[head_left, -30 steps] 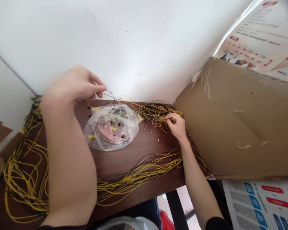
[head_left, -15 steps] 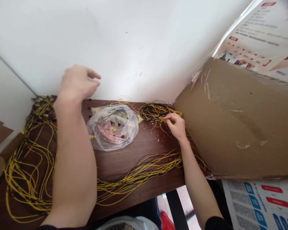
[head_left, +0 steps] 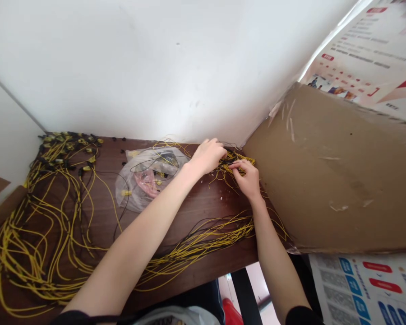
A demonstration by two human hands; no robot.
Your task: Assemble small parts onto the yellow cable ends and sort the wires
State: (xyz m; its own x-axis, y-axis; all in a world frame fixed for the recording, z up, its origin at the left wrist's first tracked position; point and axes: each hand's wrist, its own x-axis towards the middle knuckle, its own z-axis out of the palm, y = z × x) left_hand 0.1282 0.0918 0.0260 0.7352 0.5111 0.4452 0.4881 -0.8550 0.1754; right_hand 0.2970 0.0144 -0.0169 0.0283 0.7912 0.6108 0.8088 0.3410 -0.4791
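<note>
A tangled bundle of thin yellow and black wires lies at the back right of the brown table, against the wall. My right hand pinches wire ends at its front edge between thumb and fingertips. Just left of it, my left hand reaches over the same bundle with curled fingers. Its fingertips are mostly hidden, so what they grip cannot be made out. A clear plastic bag with a pinkish bag and small yellow and black parts inside lies partly under my left forearm.
Long yellow and black cables run along the table's front edge and loop round to the left, with yellow-and-black connectors piled at the back left. A large cardboard sheet borders the right side. A white wall stands behind.
My left hand has moved right and down, from above the table's left side to the wire bundle beside my right hand. My right hand has stayed pinching at the bundle.
</note>
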